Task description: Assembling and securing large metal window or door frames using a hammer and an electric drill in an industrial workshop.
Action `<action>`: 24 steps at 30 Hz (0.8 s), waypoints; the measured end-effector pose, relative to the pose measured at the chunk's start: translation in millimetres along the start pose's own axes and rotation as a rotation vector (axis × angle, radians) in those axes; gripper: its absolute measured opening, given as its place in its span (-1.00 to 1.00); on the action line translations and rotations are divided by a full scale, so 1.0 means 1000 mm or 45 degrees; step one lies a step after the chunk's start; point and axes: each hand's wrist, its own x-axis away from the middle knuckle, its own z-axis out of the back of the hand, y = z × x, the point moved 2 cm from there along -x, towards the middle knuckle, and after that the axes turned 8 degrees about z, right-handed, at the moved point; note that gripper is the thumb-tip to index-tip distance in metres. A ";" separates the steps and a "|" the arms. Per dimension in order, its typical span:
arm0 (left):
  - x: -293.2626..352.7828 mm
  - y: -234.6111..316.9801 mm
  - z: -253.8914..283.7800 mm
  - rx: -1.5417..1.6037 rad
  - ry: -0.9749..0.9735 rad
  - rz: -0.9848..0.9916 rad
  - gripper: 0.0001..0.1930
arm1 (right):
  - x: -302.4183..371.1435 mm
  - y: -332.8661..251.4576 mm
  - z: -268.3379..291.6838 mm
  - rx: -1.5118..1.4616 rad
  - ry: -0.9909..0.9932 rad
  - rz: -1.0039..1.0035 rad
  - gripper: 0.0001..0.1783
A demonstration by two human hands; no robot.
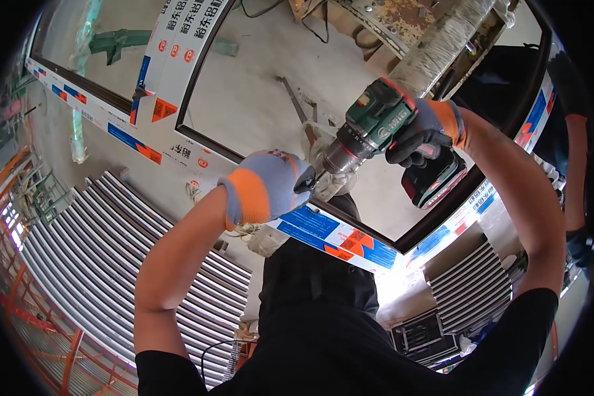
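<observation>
A green and black cordless drill (371,122) with a red-trimmed battery is gripped by my right hand (430,132), gloved in grey, black and orange. Its chuck points down and left toward the window frame (369,232), which has a dark inner edge and printed protective film. My left hand (270,183), in a grey and orange glove, is closed at the thin bit, right over the near bar of the frame. Dark fingertips pinch together there, and whatever they hold is too small to make out.
Long metal profiles (125,244) lie in rows at the left, with a shorter stack (472,287) at the right. Beyond the frame stands a worn metal bench (402,26) beside a plastic-wrapped roll (442,46). Another person's arm (575,171) shows at the right edge.
</observation>
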 end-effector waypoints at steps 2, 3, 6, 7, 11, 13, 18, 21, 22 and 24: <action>0.003 0.000 0.002 0.002 -0.005 -0.028 -0.70 | -0.002 -0.002 -0.005 -0.098 0.040 0.074 -0.85; 0.006 0.001 0.002 -0.062 -0.031 0.017 -0.70 | -0.004 -0.002 -0.008 -0.206 0.036 0.052 -0.85; 0.022 0.006 0.009 -0.261 0.203 -0.020 -0.72 | -0.001 0.015 0.001 -0.216 0.042 0.038 -0.83; 0.030 0.006 0.012 -0.395 0.464 -0.090 -0.73 | 0.002 0.021 0.006 -0.118 0.042 0.049 -0.81; 0.047 -0.037 -0.006 -0.413 1.053 -0.352 -0.76 | -0.002 0.010 0.005 -0.012 -0.039 0.178 -0.71; 0.044 -0.043 -0.015 -0.419 1.031 -0.320 -0.77 | -0.005 0.024 0.006 0.147 -0.049 0.381 -0.67; 0.038 -0.051 -0.021 -0.438 0.982 -0.311 -0.76 | -0.006 0.005 -0.001 0.044 0.094 -0.078 -0.43; 0.038 -0.052 -0.020 -0.424 0.974 -0.323 -0.74 | -0.006 0.031 0.011 0.325 0.079 0.102 -0.33; 0.040 -0.051 -0.018 -0.437 0.931 -0.318 -0.74 | -0.007 0.030 0.011 0.443 0.116 0.118 -0.29; 0.040 -0.049 -0.014 -0.419 0.933 -0.327 -0.74 | -0.005 0.022 0.007 0.341 0.051 0.069 -0.23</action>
